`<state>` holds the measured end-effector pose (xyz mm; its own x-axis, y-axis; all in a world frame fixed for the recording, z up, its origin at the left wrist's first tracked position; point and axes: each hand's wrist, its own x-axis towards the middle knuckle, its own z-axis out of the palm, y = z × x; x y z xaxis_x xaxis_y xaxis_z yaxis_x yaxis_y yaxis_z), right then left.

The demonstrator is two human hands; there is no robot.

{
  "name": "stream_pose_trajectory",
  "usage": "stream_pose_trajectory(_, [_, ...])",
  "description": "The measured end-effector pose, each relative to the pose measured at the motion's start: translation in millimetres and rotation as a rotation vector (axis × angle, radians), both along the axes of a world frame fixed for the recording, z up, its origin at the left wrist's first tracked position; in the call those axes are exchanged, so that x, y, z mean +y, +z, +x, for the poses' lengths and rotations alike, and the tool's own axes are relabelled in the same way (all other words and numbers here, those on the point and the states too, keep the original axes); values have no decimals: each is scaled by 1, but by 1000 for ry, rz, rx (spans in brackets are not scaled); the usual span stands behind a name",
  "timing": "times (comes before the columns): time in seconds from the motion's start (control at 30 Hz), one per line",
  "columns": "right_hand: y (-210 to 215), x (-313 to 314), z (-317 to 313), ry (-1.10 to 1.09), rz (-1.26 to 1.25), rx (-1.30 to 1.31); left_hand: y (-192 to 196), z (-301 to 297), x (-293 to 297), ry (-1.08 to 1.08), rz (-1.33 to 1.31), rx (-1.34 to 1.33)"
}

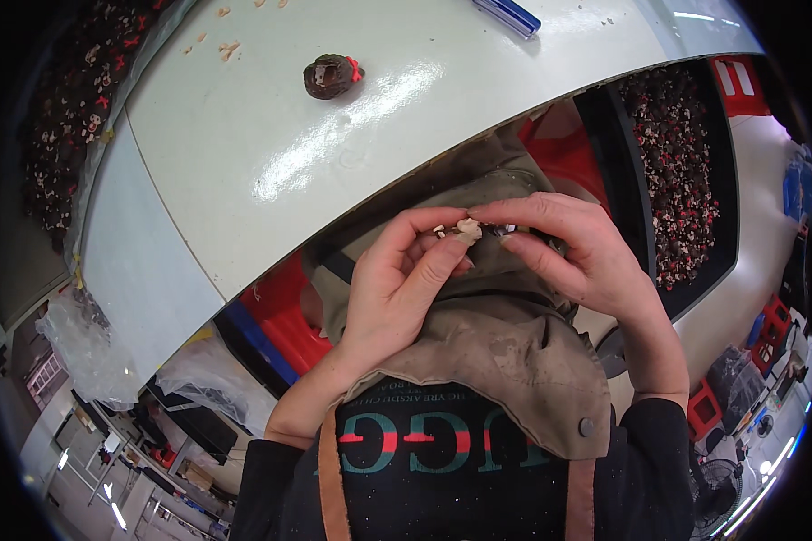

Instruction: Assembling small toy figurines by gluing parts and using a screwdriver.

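In front of my apron, both hands meet at a small figure piece (468,229), beige in the middle with little white and dark bits at its ends. My left hand (401,279) pinches it from the left between thumb and fingers. From the other side, my right hand (564,245) grips it, the index fingertip on its top and the thumb by its right end. The fingers partly cover the piece, so its full shape is hidden. On the white table lies a dark brown, round hollow piece with a red bow (332,77), apart from my hands.
A blue pen-like tool (509,16) and beige scraps (229,50) lie on the table (244,135). At the right stands a black tray (724,185) full of small brown, beige and red pieces; more such pieces (68,117) fill the far left. Clear plastic bags (90,347) hang at the left.
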<state>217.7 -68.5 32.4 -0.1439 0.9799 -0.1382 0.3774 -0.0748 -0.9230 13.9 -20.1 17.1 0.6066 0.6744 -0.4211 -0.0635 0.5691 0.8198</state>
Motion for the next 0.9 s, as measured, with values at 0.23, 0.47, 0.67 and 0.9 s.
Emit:
stream_pose_trajectory(0.23, [0,1,0,8,0,-9,1,-1,0,-5,1,25])
stream_pose_trajectory(0.47, [-1,-1,-2,11,-39,32,1,0,-2,10,8,42])
stream_pose_trajectory(0.67, [-3,-5,-8,-34,-6,-30,2,1,-2,18,16,58])
stream_pose_trajectory(0.9, [-16,-11,-20,-133,93,-19,-1,2,-4,49,13,59])
